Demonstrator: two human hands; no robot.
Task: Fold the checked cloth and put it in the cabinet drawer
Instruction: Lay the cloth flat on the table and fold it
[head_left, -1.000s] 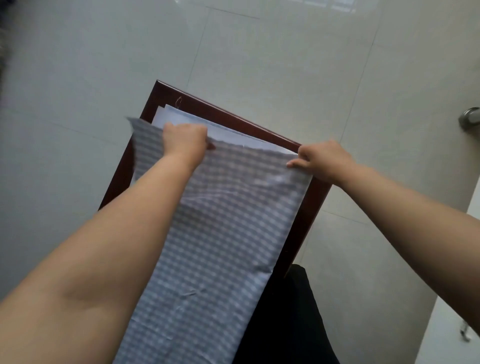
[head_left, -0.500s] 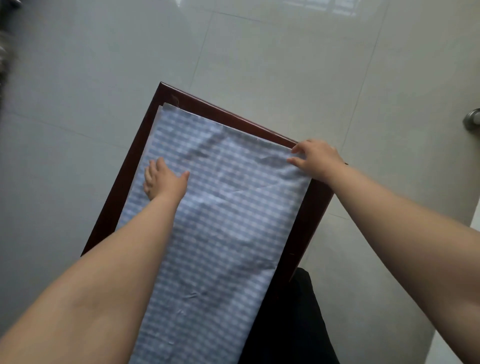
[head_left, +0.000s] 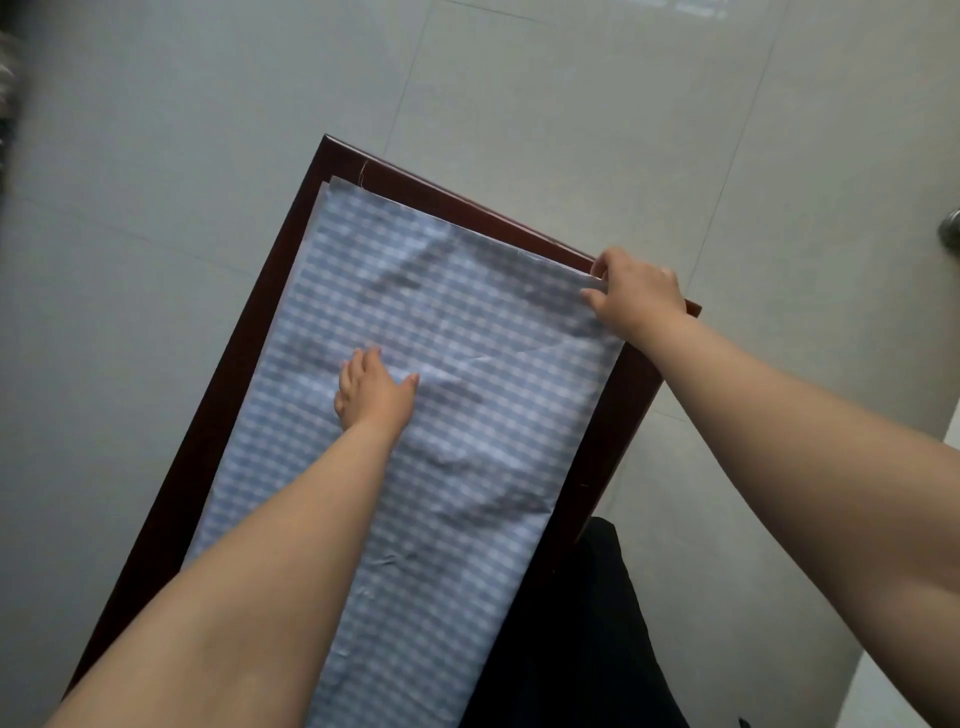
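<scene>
My left hand (head_left: 375, 391) presses flat on the checked cloth (head_left: 467, 415), right hand (head_left: 636, 296) pinching its far-right corner; smooth outward, keep edges aligned on the counter (head_left: 249, 364).

A dark reddish-brown wooden tabletop (head_left: 400, 179) is seen from above, set at a slant, its raised rim showing along the far edge and both long sides. A floor of large pale grey tiles (head_left: 208, 130) is laid around it, crossed by thin grout lines. A black garment (head_left: 582, 634) is seen at the tabletop's near right corner. A small metal fitting (head_left: 950, 232), blurred, is cut by the right edge.
</scene>
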